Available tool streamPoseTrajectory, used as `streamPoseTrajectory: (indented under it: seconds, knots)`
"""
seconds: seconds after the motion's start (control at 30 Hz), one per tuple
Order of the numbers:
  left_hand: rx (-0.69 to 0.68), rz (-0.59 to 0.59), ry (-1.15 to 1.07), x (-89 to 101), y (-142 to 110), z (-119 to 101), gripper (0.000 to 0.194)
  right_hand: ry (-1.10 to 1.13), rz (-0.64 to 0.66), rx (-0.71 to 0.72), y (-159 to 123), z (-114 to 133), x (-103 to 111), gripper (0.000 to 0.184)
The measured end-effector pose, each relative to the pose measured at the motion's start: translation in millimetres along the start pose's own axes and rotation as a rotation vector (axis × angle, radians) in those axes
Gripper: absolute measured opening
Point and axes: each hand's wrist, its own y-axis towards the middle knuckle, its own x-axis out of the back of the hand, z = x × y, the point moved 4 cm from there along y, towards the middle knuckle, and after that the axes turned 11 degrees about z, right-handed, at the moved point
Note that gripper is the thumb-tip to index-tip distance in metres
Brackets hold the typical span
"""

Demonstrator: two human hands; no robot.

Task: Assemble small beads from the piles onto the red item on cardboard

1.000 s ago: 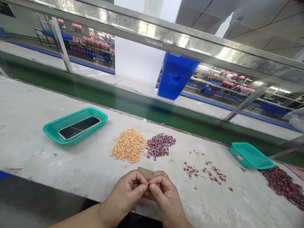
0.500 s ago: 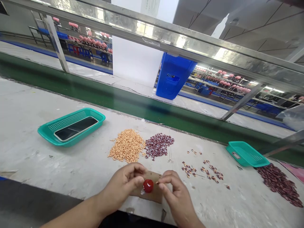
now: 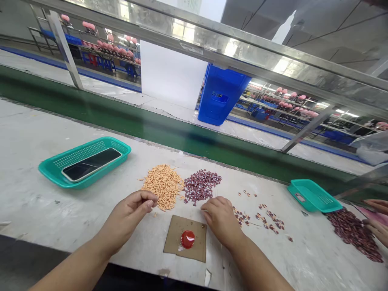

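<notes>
The left hand (image 3: 129, 220) is held at the near edge of the tan piece pile (image 3: 163, 186), thumb and fingertips pinched together, any grip unclear. The right hand (image 3: 222, 221) is placed below the dark purple piece pile (image 3: 201, 186), its fingers curled, their gap and hold hidden. Between them, a glossy red blob (image 3: 188, 239) is borne by a cardboard square (image 3: 198, 252).

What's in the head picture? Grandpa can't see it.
Left hand by small orange pieces, right hand by small purple pieces, on a grey table. A shiny red blob sits on cardboard between the hands; a phone lies in a green basket at left.
</notes>
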Motion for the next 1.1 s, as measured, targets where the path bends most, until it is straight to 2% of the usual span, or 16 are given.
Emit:
streamPoseTrajectory:
  seconds: [0.1, 0.2, 0.33, 0.47, 0.57, 0.7, 0.87, 0.97, 1.1]
  knots:
    - [0.003, 0.049, 0.225, 5.7, 0, -2, 0.016, -0.016, 0.056, 0.043, 24, 13, -8, 0.01]
    - [-0.009, 0.154, 0.475, 5.6, 1, -3, 0.016, -0.036, 0.091, 0.043, 35, 11, -14, 0.011]
    - [0.005, 0.297, 0.773, -3.7, 4, -1, 0.017, -0.057, 0.102, 0.026, 39, 9, -16, 0.016]
    - [0.027, 0.326, 1.019, -13.6, 10, 4, 0.015, -0.038, 0.094, -0.012, 35, 9, -12, 0.015]
    - [0.032, 0.36, 1.096, -19.3, 14, 9, 0.021, 0.0, 0.095, -0.029, 31, 5, -6, 0.014]
    - [0.023, 0.391, 1.106, -22.5, 18, 11, 0.028, 0.044, 0.128, -0.007, 27, 2, -1, 0.013]
    - [0.019, 0.366, 1.066, -21.5, 15, 3, 0.023, 0.08, 0.203, 0.074, 30, 5, -6, 0.016]
    - [0.018, 0.326, 0.814, -18.9, 10, -3, 0.016, 0.109, 0.226, 0.09, 34, 4, -9, 0.015]
    - [0.071, 0.332, 0.268, -19.9, 4, -1, 0.014, 0.174, 0.225, 0.072, 37, 3, -8, 0.015]
